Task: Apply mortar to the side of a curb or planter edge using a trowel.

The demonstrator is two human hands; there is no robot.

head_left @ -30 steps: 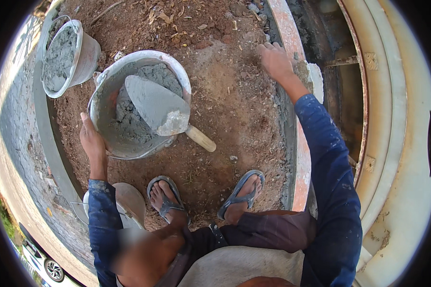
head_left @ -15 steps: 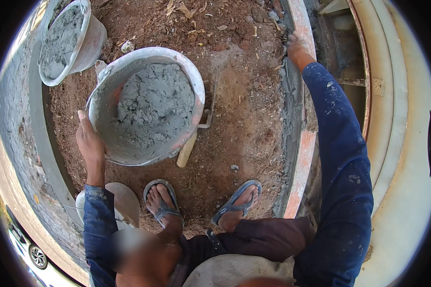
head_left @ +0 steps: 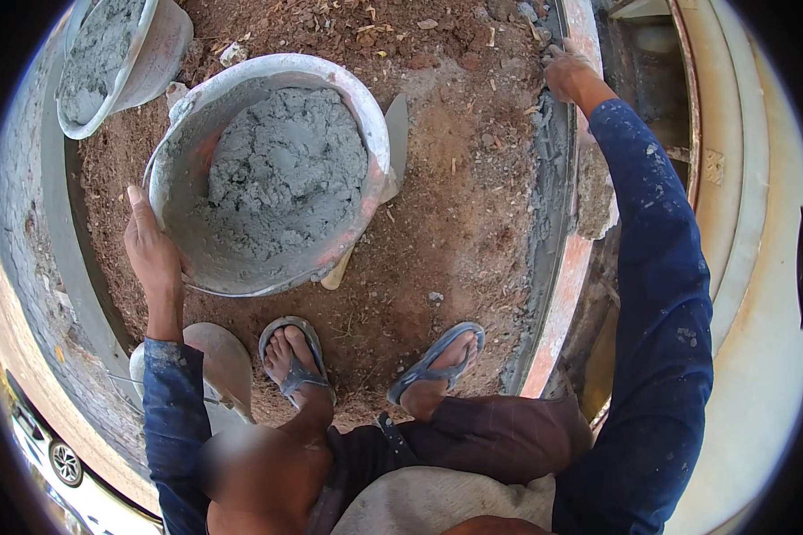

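Observation:
My left hand (head_left: 154, 241) grips the near-left side of a large bucket (head_left: 178, 223) holding wet grey mortar (head_left: 281, 169). A trowel (head_left: 396, 134) lies beside the bucket's right side, mostly hidden by it, with its wooden handle (head_left: 335, 271) showing at the lower edge. My right hand (head_left: 573, 76) is at the pale, reddish-stained board (head_left: 549, 339) along the right of the dirt strip, its fingers bent and apart on the top stretch of it. A band of wet mortar (head_left: 541, 250) runs along the board's inner side.
A second mortar bucket (head_left: 152, 67) stands upper left, and another bucket (head_left: 223, 357) is by my left forearm. My sandalled feet stand on the dirt (head_left: 446, 232). A grey kerb (head_left: 62, 187) bounds the left; a rusty-edged opening and cream structure (head_left: 749, 267) lie right. A car is at lower left.
The trowel has gone from lying across the bucket's top to beside it. My right hand has moved rightward and up along the board. The bucket now appears higher in the view.

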